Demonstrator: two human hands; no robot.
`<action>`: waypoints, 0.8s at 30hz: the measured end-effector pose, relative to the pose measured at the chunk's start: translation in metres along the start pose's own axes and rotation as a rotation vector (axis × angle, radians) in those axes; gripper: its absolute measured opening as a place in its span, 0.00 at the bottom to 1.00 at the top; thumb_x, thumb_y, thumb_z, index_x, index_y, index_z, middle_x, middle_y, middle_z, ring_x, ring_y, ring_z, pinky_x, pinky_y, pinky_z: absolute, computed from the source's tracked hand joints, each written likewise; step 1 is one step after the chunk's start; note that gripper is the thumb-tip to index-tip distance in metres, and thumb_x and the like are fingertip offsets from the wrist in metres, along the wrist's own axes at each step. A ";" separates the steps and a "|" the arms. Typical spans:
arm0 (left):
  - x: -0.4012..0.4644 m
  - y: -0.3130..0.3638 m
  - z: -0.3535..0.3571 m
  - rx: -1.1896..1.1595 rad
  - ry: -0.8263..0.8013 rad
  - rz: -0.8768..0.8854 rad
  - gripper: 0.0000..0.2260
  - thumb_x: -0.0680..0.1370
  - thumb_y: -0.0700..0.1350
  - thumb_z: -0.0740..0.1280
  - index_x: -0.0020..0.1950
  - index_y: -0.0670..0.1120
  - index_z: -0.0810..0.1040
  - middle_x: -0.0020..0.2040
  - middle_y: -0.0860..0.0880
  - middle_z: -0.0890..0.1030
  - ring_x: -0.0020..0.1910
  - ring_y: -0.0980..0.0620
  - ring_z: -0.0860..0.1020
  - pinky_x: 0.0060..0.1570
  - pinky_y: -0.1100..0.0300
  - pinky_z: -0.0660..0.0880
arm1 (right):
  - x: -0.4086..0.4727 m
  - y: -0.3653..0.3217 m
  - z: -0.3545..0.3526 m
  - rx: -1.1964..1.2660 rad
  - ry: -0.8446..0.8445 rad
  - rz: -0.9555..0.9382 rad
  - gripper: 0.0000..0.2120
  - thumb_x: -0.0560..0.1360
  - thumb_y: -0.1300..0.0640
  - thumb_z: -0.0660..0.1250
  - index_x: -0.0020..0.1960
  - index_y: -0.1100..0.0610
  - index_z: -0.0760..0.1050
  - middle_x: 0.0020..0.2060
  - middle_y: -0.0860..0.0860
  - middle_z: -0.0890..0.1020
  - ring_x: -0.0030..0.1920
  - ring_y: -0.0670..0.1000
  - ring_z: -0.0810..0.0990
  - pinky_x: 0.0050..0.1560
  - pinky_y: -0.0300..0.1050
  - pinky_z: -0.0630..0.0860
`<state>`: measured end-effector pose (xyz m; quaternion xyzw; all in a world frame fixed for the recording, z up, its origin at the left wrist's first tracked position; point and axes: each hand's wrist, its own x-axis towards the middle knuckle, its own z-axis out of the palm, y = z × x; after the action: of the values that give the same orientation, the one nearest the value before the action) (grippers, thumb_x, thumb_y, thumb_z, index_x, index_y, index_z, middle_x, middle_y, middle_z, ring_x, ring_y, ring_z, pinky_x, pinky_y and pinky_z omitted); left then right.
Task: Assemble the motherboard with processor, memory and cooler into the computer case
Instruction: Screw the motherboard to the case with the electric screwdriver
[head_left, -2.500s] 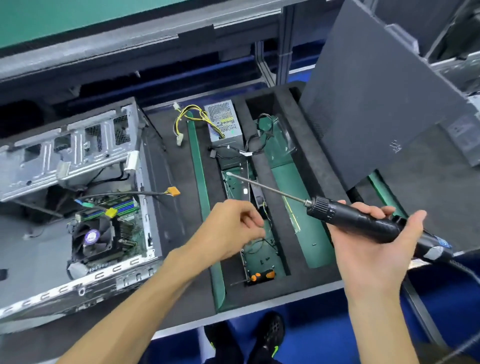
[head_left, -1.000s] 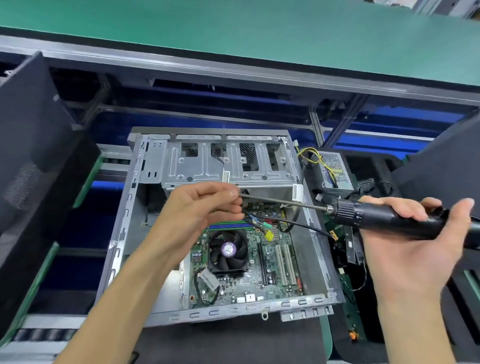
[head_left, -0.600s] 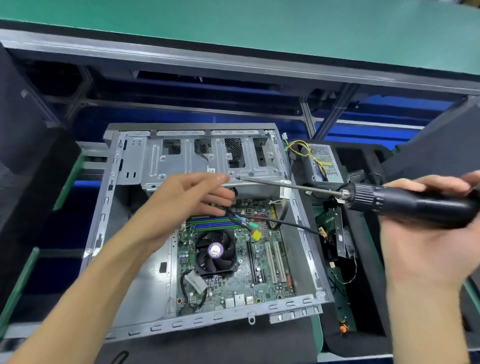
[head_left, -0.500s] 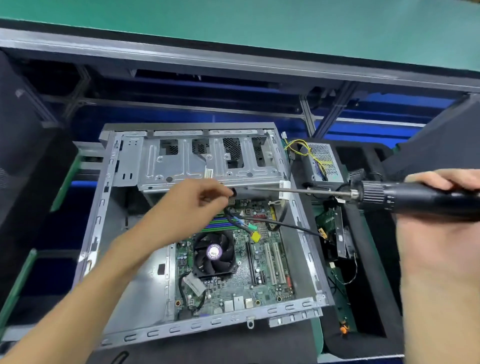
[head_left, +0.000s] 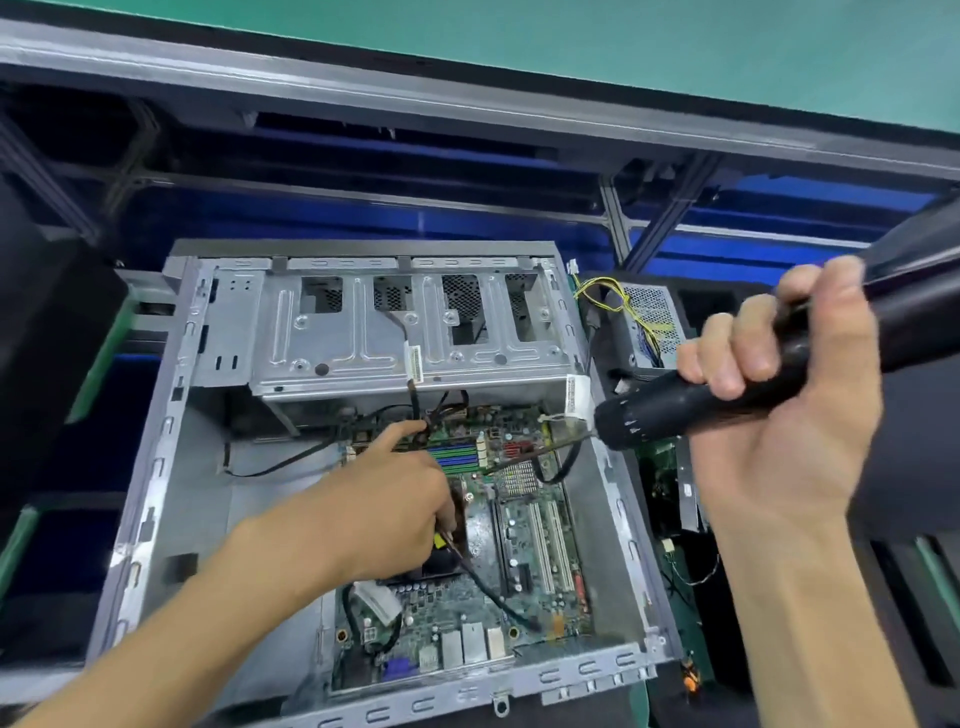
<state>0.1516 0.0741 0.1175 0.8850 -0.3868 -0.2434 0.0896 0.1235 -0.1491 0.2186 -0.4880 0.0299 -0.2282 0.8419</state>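
Observation:
The open metal computer case (head_left: 156, 467) lies flat with the green motherboard (head_left: 524, 582) inside. Blue and green memory sticks (head_left: 457, 457) sit near its far edge. My left hand (head_left: 384, 514) reaches into the case and covers most of the cooler (head_left: 441, 564). Its forefinger and thumb meet at the board's far edge, at the foot of a black cable (head_left: 413, 400). Whether they pinch anything is unclear. My right hand (head_left: 789, 431) grips a black electric screwdriver (head_left: 675, 405) above the case's right wall. Its thin shaft slants down-left toward the memory.
A metal drive cage (head_left: 363, 338) spans the far end of the case. A power supply (head_left: 649, 317) with yellow wires lies in the black foam tray to the right. A dark foam panel (head_left: 47, 338) stands at the left. Loose black cables cross the board.
My left hand left the screwdriver tip and dropped into the case onto the board's far edge. My right hand swung the screwdriver so its shaft points down into the case.

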 end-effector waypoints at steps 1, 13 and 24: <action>-0.001 0.000 0.002 0.008 0.009 0.001 0.22 0.72 0.37 0.56 0.57 0.55 0.83 0.56 0.60 0.83 0.65 0.63 0.70 0.74 0.57 0.33 | -0.001 0.008 0.002 -0.027 0.000 0.002 0.10 0.70 0.48 0.76 0.38 0.50 0.76 0.25 0.45 0.67 0.25 0.46 0.64 0.33 0.40 0.66; -0.004 -0.001 0.012 0.003 0.122 -0.017 0.21 0.71 0.37 0.57 0.53 0.53 0.84 0.51 0.59 0.84 0.63 0.60 0.73 0.69 0.62 0.24 | -0.002 0.050 0.009 -0.247 -0.025 -0.061 0.06 0.75 0.55 0.69 0.40 0.52 0.76 0.25 0.47 0.69 0.25 0.49 0.67 0.33 0.44 0.67; -0.005 0.001 0.012 -0.023 0.159 -0.007 0.19 0.72 0.37 0.58 0.50 0.54 0.84 0.49 0.59 0.84 0.62 0.62 0.73 0.72 0.59 0.29 | 0.002 0.068 0.007 -0.250 -0.022 -0.046 0.06 0.74 0.56 0.70 0.40 0.51 0.77 0.24 0.48 0.70 0.23 0.49 0.68 0.32 0.45 0.67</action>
<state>0.1425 0.0775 0.1091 0.9017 -0.3726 -0.1771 0.1294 0.1516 -0.1161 0.1655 -0.5921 0.0378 -0.2368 0.7693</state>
